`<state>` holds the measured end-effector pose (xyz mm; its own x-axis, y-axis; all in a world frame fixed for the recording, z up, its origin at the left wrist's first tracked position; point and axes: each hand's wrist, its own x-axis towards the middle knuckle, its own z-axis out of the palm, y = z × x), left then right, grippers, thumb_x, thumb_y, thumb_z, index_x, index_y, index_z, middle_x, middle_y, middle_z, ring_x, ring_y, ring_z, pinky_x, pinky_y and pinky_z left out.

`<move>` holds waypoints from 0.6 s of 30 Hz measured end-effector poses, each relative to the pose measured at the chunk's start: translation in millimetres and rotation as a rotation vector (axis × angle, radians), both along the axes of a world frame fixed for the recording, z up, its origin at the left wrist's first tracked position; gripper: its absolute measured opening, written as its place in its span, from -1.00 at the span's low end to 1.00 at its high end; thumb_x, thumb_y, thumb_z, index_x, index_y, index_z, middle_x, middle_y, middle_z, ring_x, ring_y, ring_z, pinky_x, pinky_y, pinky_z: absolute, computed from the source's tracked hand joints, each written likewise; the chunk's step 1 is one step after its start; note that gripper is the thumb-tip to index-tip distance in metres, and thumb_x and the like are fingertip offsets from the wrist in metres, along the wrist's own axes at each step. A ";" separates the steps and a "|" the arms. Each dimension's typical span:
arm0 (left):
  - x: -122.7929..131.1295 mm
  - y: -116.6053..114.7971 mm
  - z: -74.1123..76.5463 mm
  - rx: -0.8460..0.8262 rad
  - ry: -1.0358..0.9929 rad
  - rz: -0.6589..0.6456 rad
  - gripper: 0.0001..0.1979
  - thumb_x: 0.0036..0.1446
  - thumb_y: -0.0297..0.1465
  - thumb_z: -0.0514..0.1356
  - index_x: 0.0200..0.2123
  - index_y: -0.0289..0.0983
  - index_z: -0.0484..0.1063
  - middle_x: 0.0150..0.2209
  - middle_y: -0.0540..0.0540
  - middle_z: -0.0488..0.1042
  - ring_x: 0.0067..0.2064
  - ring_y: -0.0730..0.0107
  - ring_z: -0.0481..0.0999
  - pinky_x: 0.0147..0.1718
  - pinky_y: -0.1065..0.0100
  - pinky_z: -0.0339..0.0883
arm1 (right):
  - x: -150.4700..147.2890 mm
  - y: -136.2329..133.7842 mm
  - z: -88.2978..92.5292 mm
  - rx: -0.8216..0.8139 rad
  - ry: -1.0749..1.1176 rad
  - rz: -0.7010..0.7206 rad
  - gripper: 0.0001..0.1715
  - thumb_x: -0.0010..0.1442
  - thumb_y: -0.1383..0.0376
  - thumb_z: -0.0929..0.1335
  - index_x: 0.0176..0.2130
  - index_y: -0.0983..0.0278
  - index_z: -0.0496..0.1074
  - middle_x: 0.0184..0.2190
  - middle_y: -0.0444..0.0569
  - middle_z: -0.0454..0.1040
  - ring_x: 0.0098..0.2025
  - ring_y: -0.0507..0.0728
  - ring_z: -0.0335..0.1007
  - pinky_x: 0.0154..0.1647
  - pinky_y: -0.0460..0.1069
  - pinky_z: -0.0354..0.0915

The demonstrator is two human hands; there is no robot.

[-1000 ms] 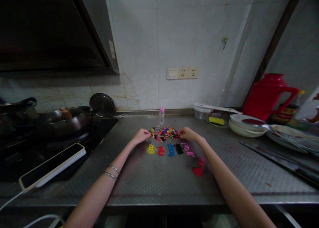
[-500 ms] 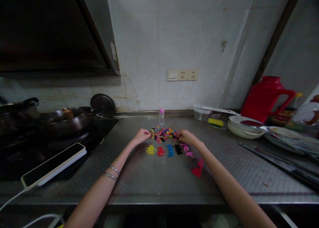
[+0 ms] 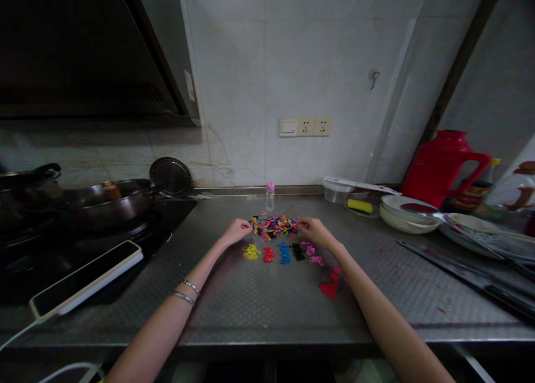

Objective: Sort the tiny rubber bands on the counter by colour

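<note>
Our L hand [image 3: 238, 231] & R hand [image 3: 310, 228] curl at pile of bits [image 3: 273, 226]; can't tell if gripping. Each prob. v. light, bendy; pinch singly.

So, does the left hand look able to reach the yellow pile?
Probably yes: the yellow pile lies close to the left hand, and nothing visible stands between them.

Multicoloured pile [image 3: 273, 226]: small pieces, loosely heaped. Just nearer, left to right: yellow cluster [image 3: 251, 252], red cluster [image 3: 268, 255], blue cluster [image 3: 285, 253], black cluster [image 3: 298, 252], pink cluster [image 3: 316, 260] in two clumps.
</note>
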<state>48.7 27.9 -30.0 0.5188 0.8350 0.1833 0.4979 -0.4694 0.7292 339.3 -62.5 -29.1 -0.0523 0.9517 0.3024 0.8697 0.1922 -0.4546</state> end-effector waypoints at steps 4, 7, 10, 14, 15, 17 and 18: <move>-0.8 1.1 -1.2 0.005 0.027 0.021 -0.71 -0.08 -0.33 0.08 -0.43 -0.43 0.51 -0.56 -0.08 0.46 -0.52 0.46 0.34 -0.51 0.47 0.17 | 0.0 1.8 1.8 0.169 0.099 0.053 -0.71 0.05 0.33 0.23 -0.24 0.34 0.44 -0.42 -0.02 0.47 -0.41 0.04 0.31 -0.38 -0.11 0.19; 0.0 1.3 -2.1 0.032 0.036 0.004 -0.72 -0.09 -0.34 0.09 -0.42 -0.42 0.51 -0.52 -0.08 0.48 -0.49 0.45 0.37 -0.49 0.47 0.19 | -10.6 0.8 4.8 0.214 0.135 0.073 -0.73 0.05 0.32 0.24 -0.24 0.33 0.43 -0.45 -0.03 0.45 -0.43 0.03 0.31 -0.39 -0.11 0.19; 2.7 -1.2 -1.4 0.081 0.075 -0.013 -0.74 -0.10 -0.35 0.11 -0.42 -0.40 0.51 -0.51 -0.07 0.48 -0.47 0.45 0.37 -0.47 0.47 0.18 | -31.7 -2.6 7.6 0.221 0.153 0.141 -0.74 0.06 0.31 0.26 -0.24 0.31 0.43 -0.43 -0.04 0.45 -0.43 0.02 0.29 -0.38 -0.10 0.20; 8.0 -8.4 0.8 0.137 0.145 -0.037 -0.74 -0.09 -0.35 0.11 -0.40 -0.38 0.52 -0.50 -0.07 0.48 -0.48 0.45 0.36 -0.47 0.47 0.17 | -65.9 -10.4 8.3 0.187 0.139 0.280 -0.74 0.06 0.37 0.25 -0.22 0.31 0.42 -0.40 -0.05 0.45 -0.41 0.02 0.29 -0.37 -0.12 0.19; 9.2 -10.5 1.1 0.146 0.155 -0.054 -0.74 -0.09 -0.36 0.11 -0.39 -0.38 0.52 -0.48 -0.07 0.49 -0.47 0.45 0.37 -0.46 0.48 0.17 | -73.6 -12.7 7.8 0.176 0.137 0.320 -0.75 0.06 0.39 0.25 -0.23 0.31 0.43 -0.39 -0.04 0.45 -0.40 0.01 0.30 -0.37 -0.12 0.19; 11.6 -14.6 1.5 0.165 0.180 -0.093 -0.75 -0.08 -0.36 0.11 -0.37 -0.35 0.52 -0.45 -0.07 0.50 -0.45 0.44 0.38 -0.46 0.48 0.17 | -86.0 -17.2 6.6 0.163 0.109 0.386 -0.73 0.05 0.42 0.24 -0.23 0.30 0.43 -0.37 -0.04 0.46 -0.37 0.02 0.31 -0.34 -0.12 0.19; 12.7 -16.7 1.7 0.175 0.198 -0.110 -0.76 -0.07 -0.36 0.11 -0.37 -0.33 0.52 -0.45 -0.06 0.50 -0.44 0.44 0.38 -0.46 0.48 0.17 | -90.5 -19.3 5.9 0.155 0.092 0.413 -0.72 0.04 0.43 0.24 -0.22 0.29 0.43 -0.36 -0.04 0.46 -0.36 0.02 0.32 -0.33 -0.12 0.19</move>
<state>61.5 11.2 -28.3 0.6447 0.7362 0.2060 0.5617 -0.6389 0.5256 248.8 -81.8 -23.2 -0.3845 0.7995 0.4614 0.6627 0.5870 -0.4649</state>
